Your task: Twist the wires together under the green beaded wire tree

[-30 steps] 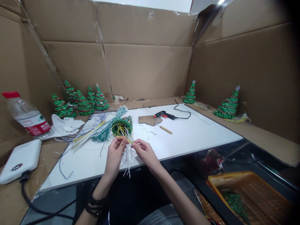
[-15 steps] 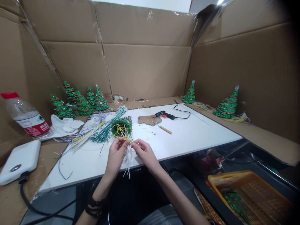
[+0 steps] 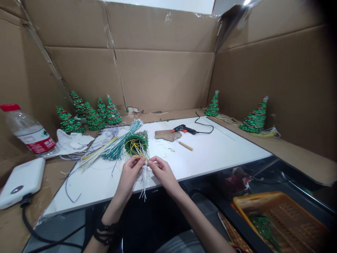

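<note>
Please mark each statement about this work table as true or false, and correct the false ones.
1. Both hands pinch the thin wires that come out of the small tree lying on its side. True: left hand and right hand meet at the wires of the tree.
2. The glue gun is in the right hand. False: the glue gun lies on the white board.
3. The water bottle has a blue cap. False: the bottle has a red cap.
4. An orange basket sits at lower right. True: basket.

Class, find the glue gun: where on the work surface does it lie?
The glue gun lies at the far middle of the white board, just right of the cardboard scrap.
</note>
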The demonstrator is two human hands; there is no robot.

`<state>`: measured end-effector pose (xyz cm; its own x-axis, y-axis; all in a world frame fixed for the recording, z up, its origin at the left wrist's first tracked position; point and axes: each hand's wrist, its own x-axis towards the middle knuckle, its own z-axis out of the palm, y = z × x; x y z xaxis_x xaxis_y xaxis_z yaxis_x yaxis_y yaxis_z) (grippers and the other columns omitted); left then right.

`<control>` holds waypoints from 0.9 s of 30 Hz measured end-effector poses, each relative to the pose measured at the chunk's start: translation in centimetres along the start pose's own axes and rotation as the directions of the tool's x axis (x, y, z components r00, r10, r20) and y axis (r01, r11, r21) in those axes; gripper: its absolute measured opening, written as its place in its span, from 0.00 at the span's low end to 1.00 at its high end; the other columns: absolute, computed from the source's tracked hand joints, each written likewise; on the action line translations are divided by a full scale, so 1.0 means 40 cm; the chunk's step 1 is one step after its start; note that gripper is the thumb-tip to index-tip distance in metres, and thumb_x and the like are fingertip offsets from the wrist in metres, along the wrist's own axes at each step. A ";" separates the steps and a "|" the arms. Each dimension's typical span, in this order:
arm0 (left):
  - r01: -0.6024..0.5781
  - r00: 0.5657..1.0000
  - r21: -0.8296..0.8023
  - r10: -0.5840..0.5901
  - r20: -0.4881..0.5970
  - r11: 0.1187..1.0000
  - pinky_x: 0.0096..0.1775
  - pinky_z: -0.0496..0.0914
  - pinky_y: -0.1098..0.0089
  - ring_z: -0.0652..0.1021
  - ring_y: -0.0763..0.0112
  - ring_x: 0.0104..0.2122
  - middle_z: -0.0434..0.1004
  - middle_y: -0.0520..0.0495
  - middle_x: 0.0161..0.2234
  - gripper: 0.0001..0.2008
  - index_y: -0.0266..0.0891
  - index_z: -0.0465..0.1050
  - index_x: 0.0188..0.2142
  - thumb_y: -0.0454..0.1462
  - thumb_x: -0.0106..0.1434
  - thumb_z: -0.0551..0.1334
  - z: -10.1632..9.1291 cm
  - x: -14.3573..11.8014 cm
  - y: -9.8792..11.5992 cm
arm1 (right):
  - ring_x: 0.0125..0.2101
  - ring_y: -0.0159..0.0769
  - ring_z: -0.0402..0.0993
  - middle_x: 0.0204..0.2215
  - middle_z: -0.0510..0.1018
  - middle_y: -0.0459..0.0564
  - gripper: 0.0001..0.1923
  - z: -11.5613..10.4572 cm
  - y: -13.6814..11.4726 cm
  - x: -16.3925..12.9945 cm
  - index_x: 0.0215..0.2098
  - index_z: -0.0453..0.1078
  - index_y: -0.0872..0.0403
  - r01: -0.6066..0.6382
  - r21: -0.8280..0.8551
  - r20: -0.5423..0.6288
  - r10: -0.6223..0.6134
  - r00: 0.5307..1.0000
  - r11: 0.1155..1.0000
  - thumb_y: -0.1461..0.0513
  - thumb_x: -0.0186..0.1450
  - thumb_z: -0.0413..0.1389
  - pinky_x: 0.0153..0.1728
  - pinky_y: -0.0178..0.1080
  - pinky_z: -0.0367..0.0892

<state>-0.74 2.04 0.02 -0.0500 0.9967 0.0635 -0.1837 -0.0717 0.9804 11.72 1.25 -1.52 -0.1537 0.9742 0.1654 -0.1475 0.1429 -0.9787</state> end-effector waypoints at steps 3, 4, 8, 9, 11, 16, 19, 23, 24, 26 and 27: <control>0.017 1.000 -0.020 -0.017 0.006 1.000 0.26 0.61 0.76 0.69 0.77 0.22 0.71 0.54 0.22 0.11 0.37 0.71 0.26 0.41 0.47 0.67 0.001 -0.002 0.004 | 0.17 0.25 0.44 0.15 0.52 0.37 0.15 0.002 -0.005 0.000 0.28 0.62 0.55 -0.007 -0.007 -0.016 0.007 1.000 1.000 0.51 0.58 0.53 0.18 0.31 0.41; 0.010 1.000 -0.018 -0.010 0.009 1.000 0.26 0.62 0.76 0.69 0.77 0.23 0.71 0.54 0.23 0.10 0.37 0.71 0.26 0.41 0.47 0.67 0.001 -0.002 0.004 | 0.17 0.25 0.43 0.15 0.52 0.37 0.15 0.002 -0.006 0.000 0.28 0.62 0.55 -0.006 -0.006 -0.022 0.006 1.000 1.000 0.51 0.58 0.53 0.18 0.31 0.40; -0.033 0.999 0.022 0.033 0.035 0.999 0.29 0.63 0.75 0.70 0.76 0.25 0.72 0.52 0.24 0.09 0.37 0.72 0.25 0.40 0.48 0.67 -0.001 0.001 -0.001 | 0.17 0.25 0.43 0.15 0.52 0.37 0.15 0.006 -0.005 0.002 0.27 0.62 0.55 0.002 0.000 -0.041 -0.002 0.999 1.000 0.51 0.58 0.53 0.18 0.31 0.39; -0.038 0.998 0.031 0.037 0.042 0.999 0.29 0.63 0.75 0.70 0.75 0.25 0.72 0.52 0.25 0.09 0.37 0.72 0.25 0.40 0.48 0.67 -0.002 0.002 -0.003 | 0.17 0.25 0.43 0.15 0.52 0.37 0.15 0.006 -0.004 0.003 0.27 0.62 0.55 0.002 0.002 -0.044 -0.002 0.999 1.000 0.51 0.58 0.54 0.18 0.31 0.39; -0.041 0.998 0.039 0.039 0.053 0.998 0.30 0.63 0.75 0.71 0.75 0.26 0.73 0.51 0.26 0.09 0.37 0.72 0.26 0.40 0.48 0.67 -0.004 0.004 -0.008 | 0.18 0.25 0.44 0.15 0.52 0.38 0.14 0.006 -0.002 0.003 0.28 0.63 0.55 0.003 0.007 -0.048 -0.003 0.999 1.000 0.51 0.58 0.54 0.18 0.31 0.40; -0.034 0.998 0.046 0.032 0.062 0.998 0.30 0.63 0.75 0.71 0.75 0.26 0.73 0.52 0.25 0.09 0.38 0.71 0.26 0.40 0.48 0.67 -0.007 0.003 -0.009 | 0.18 0.26 0.46 0.16 0.53 0.39 0.14 0.003 0.000 0.005 0.28 0.63 0.55 0.012 -0.011 -0.045 -0.012 0.999 1.000 0.52 0.59 0.53 0.19 0.31 0.42; -0.036 0.998 0.054 0.033 0.059 0.998 0.30 0.63 0.75 0.71 0.75 0.26 0.72 0.52 0.25 0.10 0.38 0.71 0.26 0.40 0.48 0.67 -0.005 0.000 -0.001 | 0.21 0.28 0.50 0.19 0.57 0.41 0.13 0.003 0.002 0.007 0.27 0.63 0.55 0.061 -0.056 -0.053 -0.064 0.997 0.997 0.53 0.59 0.53 0.21 0.31 0.47; -0.047 0.996 0.060 0.042 0.073 0.997 0.29 0.64 0.74 0.71 0.74 0.27 0.72 0.51 0.26 0.10 0.38 0.70 0.27 0.40 0.47 0.67 -0.001 -0.003 0.005 | 0.21 0.29 0.50 0.20 0.57 0.41 0.14 0.005 0.006 0.007 0.26 0.62 0.54 0.071 -0.104 -0.056 -0.078 0.995 0.992 0.52 0.59 0.52 0.22 0.32 0.49; -0.043 0.996 0.063 0.038 0.075 0.997 0.29 0.63 0.74 0.71 0.74 0.27 0.72 0.52 0.25 0.10 0.38 0.70 0.27 0.40 0.47 0.67 -0.001 -0.003 0.005 | 0.21 0.29 0.50 0.20 0.56 0.41 0.14 0.006 0.007 0.007 0.26 0.61 0.54 0.073 -0.109 -0.050 -0.079 0.996 0.991 0.52 0.60 0.52 0.22 0.32 0.49; -0.035 0.997 0.068 0.029 0.078 0.997 0.29 0.63 0.74 0.71 0.74 0.26 0.72 0.52 0.25 0.10 0.38 0.70 0.26 0.40 0.47 0.67 0.000 -0.003 0.005 | 0.21 0.29 0.50 0.20 0.56 0.41 0.14 0.007 0.008 0.006 0.26 0.60 0.54 0.080 -0.114 -0.041 -0.085 0.996 0.990 0.52 0.60 0.51 0.22 0.32 0.50; -0.033 0.997 0.069 0.028 0.078 0.997 0.29 0.63 0.74 0.71 0.74 0.26 0.72 0.52 0.25 0.10 0.38 0.70 0.26 0.40 0.47 0.67 0.000 -0.003 0.004 | 0.22 0.29 0.50 0.20 0.56 0.41 0.14 0.007 0.008 0.005 0.26 0.60 0.54 0.083 -0.117 -0.038 -0.088 0.995 0.990 0.52 0.60 0.50 0.23 0.32 0.50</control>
<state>-0.74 1.92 0.18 0.0222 0.9942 0.1050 -0.1137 -0.1018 0.9883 11.38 1.45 -1.77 -0.1026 0.9639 0.2459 -0.0448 0.2424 -0.9691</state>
